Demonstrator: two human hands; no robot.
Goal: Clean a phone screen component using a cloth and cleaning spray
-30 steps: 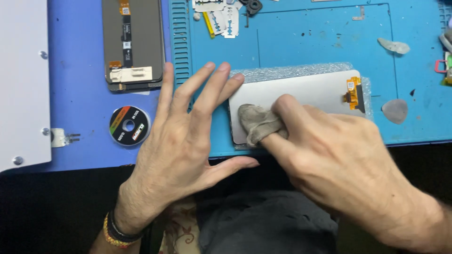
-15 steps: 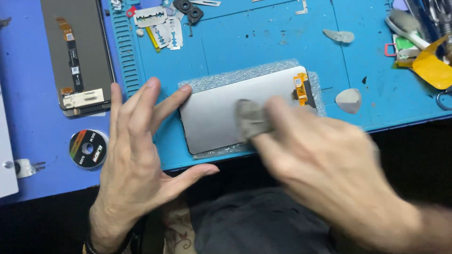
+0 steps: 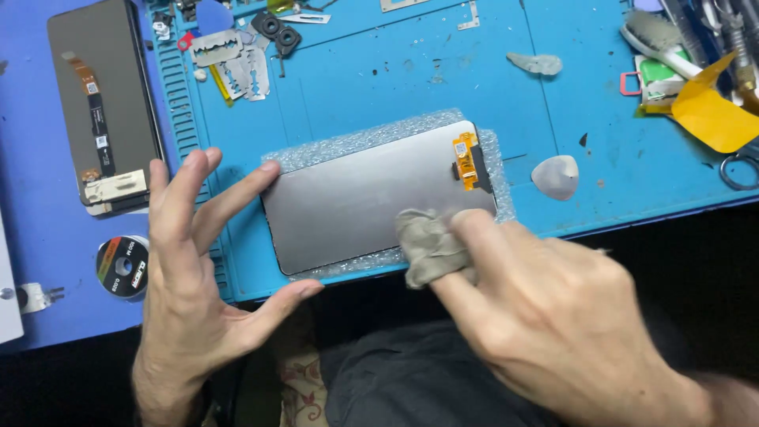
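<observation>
Head view, looking straight down. Phone display panel (image 3: pixel 356 202), silvery back face up, lying on a sheet of bubble wrap (image 3: pixel 371 134) near the front edge of a blue work mat (image 3: pixel 379 71). Orange flex connector (image 3: pixel 465 158) at the panel's right end. Grey cloth wad (image 3: pixel 427 245) pressed onto the panel's lower right part, pinched under the fingertips of the right hand (image 3: pixel 553 316), fingers drawn together around the cloth. Left hand (image 3: pixel 198 261) spread wide and flat, forefinger tip touching the panel's upper left corner, thumb tip at its lower left corner, holding nothing.

Farther out on the mat: a pale triangular pick (image 3: pixel 557 175) just right of the bubble wrap, another greyish pick (image 3: pixel 536 63) above it. Thin metal blades (image 3: pixel 233 63) and two small black camera modules (image 3: pixel 277 32) toward the upper left. At the far right, a yellow plastic sheet (image 3: pixel 711 119), a white-handled brush (image 3: pixel 660 39) and part of a metal ring (image 3: pixel 739 170) at the edge.

Left of the mat, on the darker blue bench (image 3: pixel 47 237): a second display assembly (image 3: pixel 103 103), dark, with an orange flex ribbon along its back, and below it a small round tape roll (image 3: pixel 122 266) with a black face. White object (image 3: pixel 9 300) with a metal clip at the left border, only partly visible. Dark trousers (image 3: pixel 395 379) below the bench edge.
</observation>
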